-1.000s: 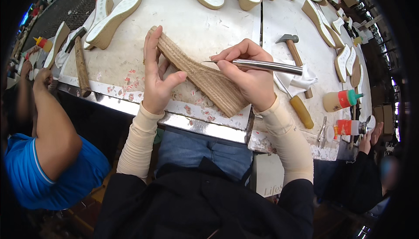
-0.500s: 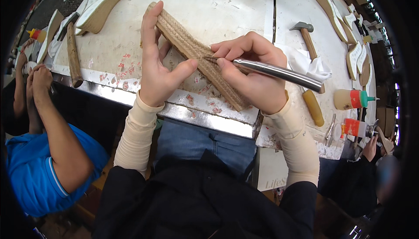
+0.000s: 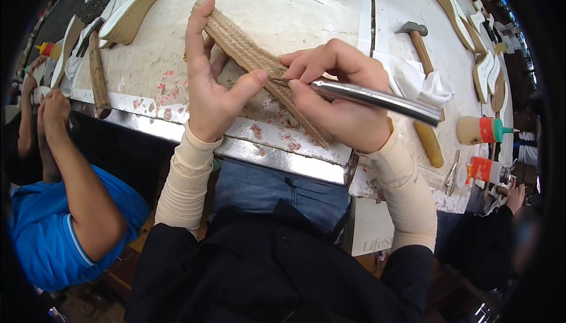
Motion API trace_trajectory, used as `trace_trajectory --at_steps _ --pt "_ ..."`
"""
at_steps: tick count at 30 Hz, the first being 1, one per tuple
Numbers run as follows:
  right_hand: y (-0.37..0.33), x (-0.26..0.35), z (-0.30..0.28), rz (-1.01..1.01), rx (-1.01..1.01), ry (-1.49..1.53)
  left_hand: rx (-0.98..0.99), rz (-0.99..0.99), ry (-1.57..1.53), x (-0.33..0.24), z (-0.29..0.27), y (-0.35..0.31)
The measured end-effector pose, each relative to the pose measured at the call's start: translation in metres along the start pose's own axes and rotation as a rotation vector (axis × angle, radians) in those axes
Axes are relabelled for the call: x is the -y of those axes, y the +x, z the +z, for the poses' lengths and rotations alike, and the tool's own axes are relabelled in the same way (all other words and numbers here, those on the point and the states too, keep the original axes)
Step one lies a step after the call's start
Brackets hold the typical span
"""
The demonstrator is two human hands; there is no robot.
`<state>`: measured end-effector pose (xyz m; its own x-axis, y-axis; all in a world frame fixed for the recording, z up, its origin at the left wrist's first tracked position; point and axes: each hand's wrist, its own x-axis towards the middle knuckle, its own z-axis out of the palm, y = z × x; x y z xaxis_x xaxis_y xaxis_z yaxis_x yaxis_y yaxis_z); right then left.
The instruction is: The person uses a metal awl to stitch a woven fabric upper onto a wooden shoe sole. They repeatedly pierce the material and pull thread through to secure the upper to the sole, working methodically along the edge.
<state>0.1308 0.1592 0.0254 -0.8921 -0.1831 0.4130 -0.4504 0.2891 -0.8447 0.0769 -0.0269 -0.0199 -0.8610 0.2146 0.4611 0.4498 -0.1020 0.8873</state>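
My left hand (image 3: 209,96) grips a long, narrow wedge shoe sole (image 3: 236,39), its side wrapped in tan braided jute. The sole slants from upper left to lower right over the front edge of the workbench, fingers along its far side and thumb pressed on the braid. In my right hand (image 3: 348,96) is a slim, shiny silver tool (image 3: 386,100) with a thin pointed tip, held like a pen. Its tip meets the braid close to my left thumb. My right fingertips touch the sole too, and they partly hide the tip.
The white workbench (image 3: 306,10) carries a hammer (image 3: 420,49), white cloth (image 3: 435,89), yellow handle (image 3: 429,144) and glue bottle (image 3: 474,130) on the right. A wooden handle (image 3: 98,81) and wedge soles (image 3: 138,7) lie left. A person in blue (image 3: 73,223) sits at left.
The sole has shifted slightly left. The tool tip has moved a little left and down along the braid, closer to my left thumb. Both hands keep their grip.
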Motion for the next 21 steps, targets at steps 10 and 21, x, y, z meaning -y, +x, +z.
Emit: trace_trajectory --at_steps 10,21 --pt "-0.0015 -0.0039 0.0015 -0.009 -0.019 -0.023 -0.022 -0.004 0.011 -0.0038 0.0038 0.0012" --pt "-0.0001 -0.002 -0.0005 0.005 0.023 0.0 -0.006 0.02 0.024 -0.0033 0.0031 0.0011"
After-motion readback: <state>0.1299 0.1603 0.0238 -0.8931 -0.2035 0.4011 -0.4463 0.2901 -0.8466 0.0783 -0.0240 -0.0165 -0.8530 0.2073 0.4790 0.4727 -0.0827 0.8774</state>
